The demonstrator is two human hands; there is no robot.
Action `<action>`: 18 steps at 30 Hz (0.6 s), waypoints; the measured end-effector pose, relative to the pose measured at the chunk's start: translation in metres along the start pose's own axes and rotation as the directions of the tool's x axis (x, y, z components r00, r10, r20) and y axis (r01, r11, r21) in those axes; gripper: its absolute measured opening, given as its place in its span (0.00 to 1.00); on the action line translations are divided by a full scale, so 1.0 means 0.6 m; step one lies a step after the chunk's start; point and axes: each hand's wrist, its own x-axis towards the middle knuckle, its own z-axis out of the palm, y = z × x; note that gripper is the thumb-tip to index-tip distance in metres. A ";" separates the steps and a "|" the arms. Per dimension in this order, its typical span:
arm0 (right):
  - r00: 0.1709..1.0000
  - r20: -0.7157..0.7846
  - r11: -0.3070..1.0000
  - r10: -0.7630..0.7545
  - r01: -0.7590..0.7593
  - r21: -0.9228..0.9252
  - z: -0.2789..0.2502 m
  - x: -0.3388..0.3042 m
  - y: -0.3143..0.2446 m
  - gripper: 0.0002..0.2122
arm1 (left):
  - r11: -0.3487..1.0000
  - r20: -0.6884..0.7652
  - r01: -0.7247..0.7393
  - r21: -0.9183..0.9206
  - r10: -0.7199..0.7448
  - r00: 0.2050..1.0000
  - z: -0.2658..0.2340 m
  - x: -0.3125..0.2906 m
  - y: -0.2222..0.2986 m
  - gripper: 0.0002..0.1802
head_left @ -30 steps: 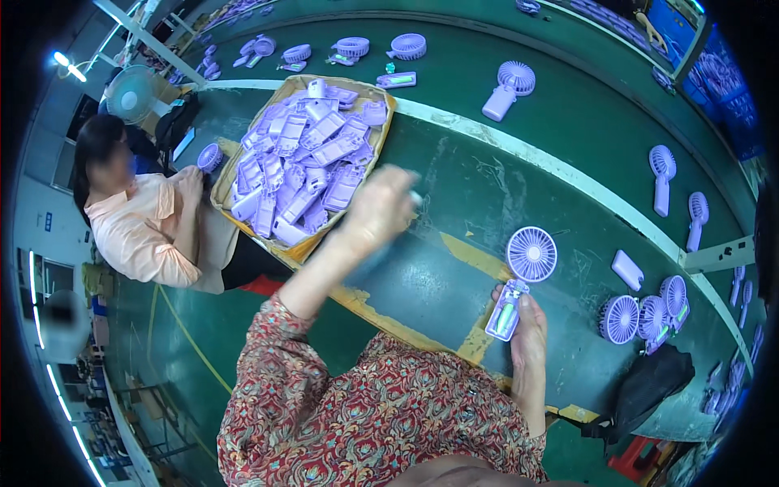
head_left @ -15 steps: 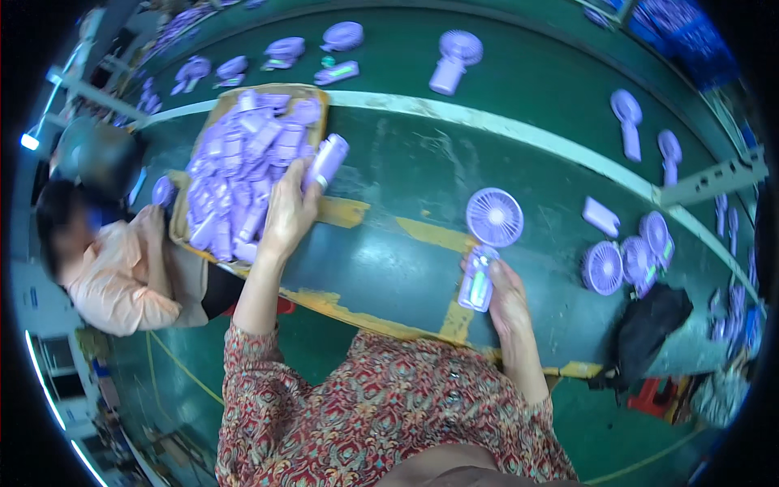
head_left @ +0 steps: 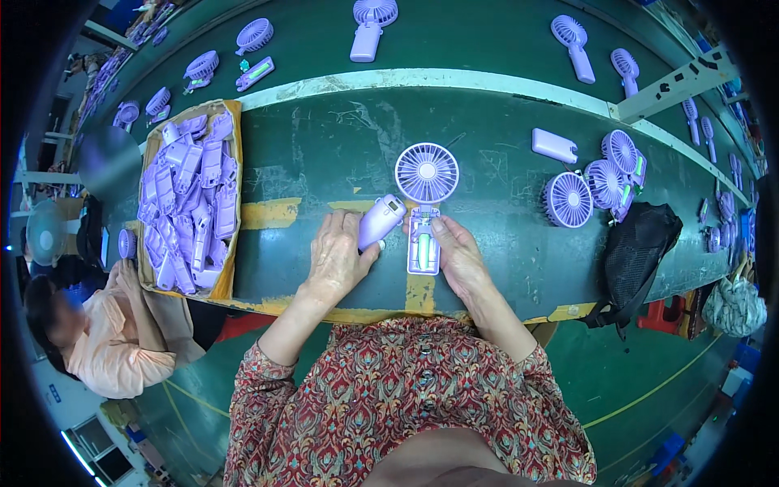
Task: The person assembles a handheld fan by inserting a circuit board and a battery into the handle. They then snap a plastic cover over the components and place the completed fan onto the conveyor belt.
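My left hand (head_left: 339,252) is closed around a purple handle cover (head_left: 380,222), smooth side up, just left of the fan. In my right hand (head_left: 461,258) is a purple handheld fan (head_left: 427,173), gripped by its handle. The handle is open at the front and shows a green-wrapped battery (head_left: 423,250) inside. Its round grille head points away from me. The cover and the handle are close together but apart. To the left, a cardboard box (head_left: 237,183) holds a heap of purple handle covers (head_left: 191,191).
Several fans (head_left: 568,199) and a loose purple cover (head_left: 555,146) lie at the right, near a black mesh bag (head_left: 641,243). Beyond a pale rail (head_left: 454,79), more fans (head_left: 367,36) lie on a green surface. A co-worker (head_left: 122,333) sits at the left.
My left hand has brought the handle cover from beside the box over to the fan. The view has turned, so the box appears farther left. My right hand still holds the fan.
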 end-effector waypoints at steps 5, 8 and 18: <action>1.000 -0.007 1.000 0.010 -0.010 0.022 0.002 -0.002 0.000 0.14 | 0.899 0.205 0.356 -0.255 -0.309 0.929 -0.029 0.004 0.026 0.25; 0.999 -0.041 1.000 0.027 -0.026 0.007 0.007 -0.003 0.002 0.14 | 0.845 0.173 0.296 -0.446 -0.243 0.954 -0.022 -0.017 0.051 0.26; 0.999 0.005 0.998 0.051 -0.051 0.044 0.005 -0.014 -0.004 0.19 | 0.946 0.175 0.139 -0.293 -0.090 0.980 0.001 -0.021 0.083 0.37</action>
